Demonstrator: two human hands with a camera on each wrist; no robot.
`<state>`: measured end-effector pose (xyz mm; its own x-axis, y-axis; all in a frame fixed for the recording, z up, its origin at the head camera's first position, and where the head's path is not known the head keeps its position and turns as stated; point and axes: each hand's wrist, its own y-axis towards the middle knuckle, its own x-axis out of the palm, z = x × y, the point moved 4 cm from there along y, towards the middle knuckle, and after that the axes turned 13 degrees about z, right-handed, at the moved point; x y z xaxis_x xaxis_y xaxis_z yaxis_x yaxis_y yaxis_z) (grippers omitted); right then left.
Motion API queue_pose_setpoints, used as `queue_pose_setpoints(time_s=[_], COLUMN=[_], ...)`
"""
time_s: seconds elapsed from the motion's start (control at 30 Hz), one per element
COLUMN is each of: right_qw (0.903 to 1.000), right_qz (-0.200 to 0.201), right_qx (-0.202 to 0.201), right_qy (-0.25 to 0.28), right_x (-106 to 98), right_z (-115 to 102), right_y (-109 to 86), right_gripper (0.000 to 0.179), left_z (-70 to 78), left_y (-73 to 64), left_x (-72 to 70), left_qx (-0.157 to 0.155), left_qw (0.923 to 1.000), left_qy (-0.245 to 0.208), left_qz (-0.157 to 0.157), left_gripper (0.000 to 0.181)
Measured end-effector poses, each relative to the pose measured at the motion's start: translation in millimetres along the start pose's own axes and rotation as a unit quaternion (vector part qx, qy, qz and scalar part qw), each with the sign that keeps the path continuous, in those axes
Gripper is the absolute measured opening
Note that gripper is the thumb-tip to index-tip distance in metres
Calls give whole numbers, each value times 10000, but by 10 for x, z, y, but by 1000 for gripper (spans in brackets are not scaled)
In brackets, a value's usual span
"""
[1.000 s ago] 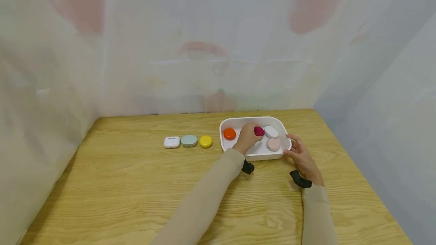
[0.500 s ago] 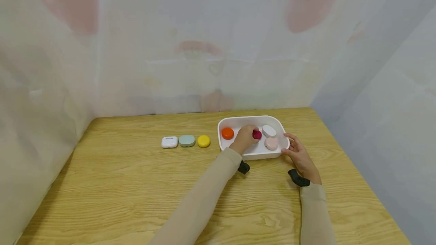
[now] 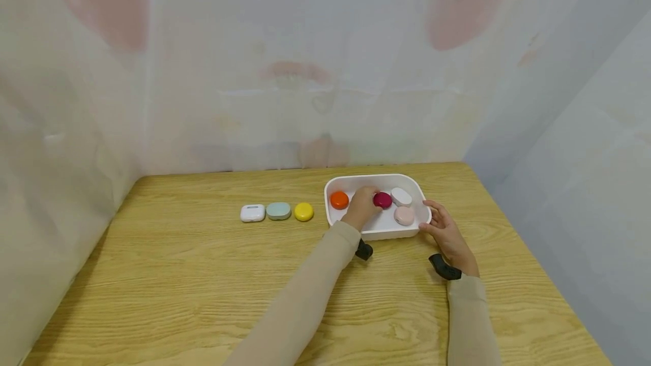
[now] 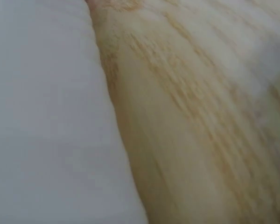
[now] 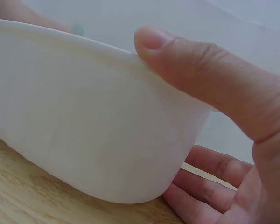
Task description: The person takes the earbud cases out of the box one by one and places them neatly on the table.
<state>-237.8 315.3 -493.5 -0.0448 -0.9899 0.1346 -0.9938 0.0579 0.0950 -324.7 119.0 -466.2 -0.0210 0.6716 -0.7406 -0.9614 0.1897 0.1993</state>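
My left hand point(image 3: 361, 208) reaches over the near wall into a white tray point(image 3: 386, 235). Its thumb and fingertips pinch the left side of a crimson round earbud case point(image 3: 383, 200), which sits low in the tray. Right of that case are a white oval case point(image 3: 401, 196) and a pale pink round case point(image 3: 404, 216). An orange round case point(image 3: 339, 200) lies at the tray's left end. At the right end my right hand point(image 3: 447, 233) grips the tray. In the right wrist view, the thumb point(image 5: 177, 56) presses at the rim while other fingers point(image 5: 205, 186) come round the corner lower down.
Left of the tray, in a row on the wooden table point(image 3: 193, 275), lie a white earbud case point(image 3: 252, 213), a sage green case point(image 3: 278, 211) and a yellow round case point(image 3: 304, 212). A patterned pale curtain point(image 3: 244, 117) hangs behind the table. The left wrist view is mostly blurred.
The crimson case has come slightly toward the near side of the tray, and more of its top shows. My left fingertips have drawn a little to the left. My right hand keeps its hold.
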Motion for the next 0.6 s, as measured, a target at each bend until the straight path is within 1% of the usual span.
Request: queue_pose_setpoints(time_s=[0.13, 0.17, 0.23, 0.37, 0.5, 0.6], right_qw=[10000, 10000, 9999, 9999, 9999, 10000], right_qz=[-15, -15, -15, 32, 51, 27], right_qx=[-16, -8, -17, 13, 31, 5], right_qy=[45, 59, 109, 144, 84, 53], right_x=[9, 12, 16, 16, 20, 24], right_z=[8, 9, 11, 4, -13, -28], right_y=[-6, -7, -8, -11, -13, -8], right_gripper=[54, 54, 53, 53, 54, 55], left_z=[15, 16, 20, 28, 31, 34], left_y=[-2, 1, 3, 8, 10, 7], left_x=[47, 56, 55, 52, 55, 41], left_qx=[233, 233, 132, 8, 14, 17], left_qw=[9992, 9991, 9991, 9992, 9994, 9997], left_qy=[187, 198, 242, 193, 164, 27], left_qz=[-260, -291, -328, -343, -318, -249], left_gripper=[45, 44, 41, 37, 32, 32])
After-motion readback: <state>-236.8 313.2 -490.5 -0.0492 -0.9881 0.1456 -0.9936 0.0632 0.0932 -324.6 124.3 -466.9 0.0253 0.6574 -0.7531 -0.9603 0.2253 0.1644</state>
